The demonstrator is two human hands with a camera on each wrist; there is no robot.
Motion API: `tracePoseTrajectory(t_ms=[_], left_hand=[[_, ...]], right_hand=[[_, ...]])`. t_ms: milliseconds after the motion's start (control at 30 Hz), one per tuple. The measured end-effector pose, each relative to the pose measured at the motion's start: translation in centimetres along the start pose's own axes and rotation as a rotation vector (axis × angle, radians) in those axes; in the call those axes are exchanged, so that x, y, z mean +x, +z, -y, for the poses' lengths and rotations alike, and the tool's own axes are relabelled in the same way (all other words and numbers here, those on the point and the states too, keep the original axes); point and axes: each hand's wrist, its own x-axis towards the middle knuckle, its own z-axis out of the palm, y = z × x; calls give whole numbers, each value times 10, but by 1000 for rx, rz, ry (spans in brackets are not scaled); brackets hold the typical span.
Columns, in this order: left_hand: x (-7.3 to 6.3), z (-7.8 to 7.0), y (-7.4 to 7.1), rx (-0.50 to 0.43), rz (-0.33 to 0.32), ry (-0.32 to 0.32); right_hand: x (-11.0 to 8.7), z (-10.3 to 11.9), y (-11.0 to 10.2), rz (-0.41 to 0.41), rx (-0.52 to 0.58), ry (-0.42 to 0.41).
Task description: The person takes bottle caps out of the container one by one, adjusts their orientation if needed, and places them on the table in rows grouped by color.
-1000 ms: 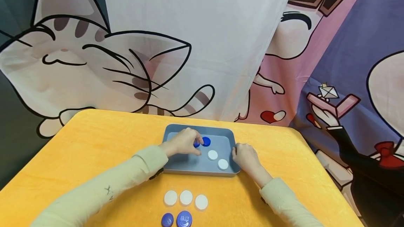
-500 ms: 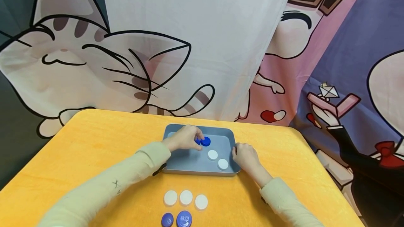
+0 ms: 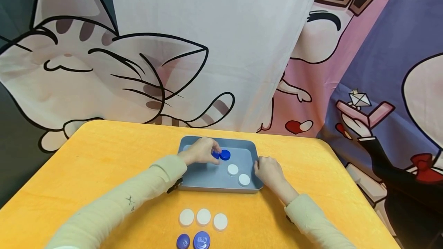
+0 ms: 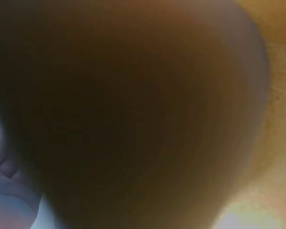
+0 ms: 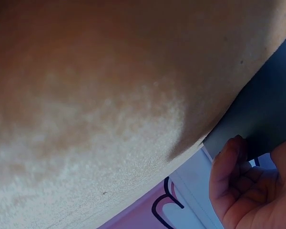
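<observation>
Handling a blue cap inside the tray

Head view: the left hand (image 3: 200, 151) reaches into the blue-gray tray (image 3: 205, 176), its fingers curled round a partly covered blue bottle cap (image 3: 215, 155). Just beside it lies a second blue cap (image 3: 225, 155), with two white caps (image 3: 233, 170) nearer the tray's right side. The right hand (image 3: 270, 173) grips the tray's right rim. On the yellow-covered desk (image 3: 138, 145), three white discs (image 3: 204, 216) line up behind two blue lids (image 3: 202, 240). The step looks like placing or adjusting that cap; the next move probably calls for a light release without nudging its neighbor.

Left wrist view: blur hides the cap and the grasp.

Right wrist view: curled fingers meet the tray's edge.
</observation>
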Motion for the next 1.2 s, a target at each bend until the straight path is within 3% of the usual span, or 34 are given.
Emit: tracePoseTrajectory(t_ms=[400,667,967,1200], left_hand=[[1,5,-2,41,38,-22],[6,3,-11,74,64,-76],[13,1,-18,131,97,-115],[18,1,-17,147,117,-123]], right_hand=[[0,0,1,16,13,7],[0,0,1,1,-3,-3],[-3,-1,-1,-65,29,-36],[0,-1,1,-4,27,3]])
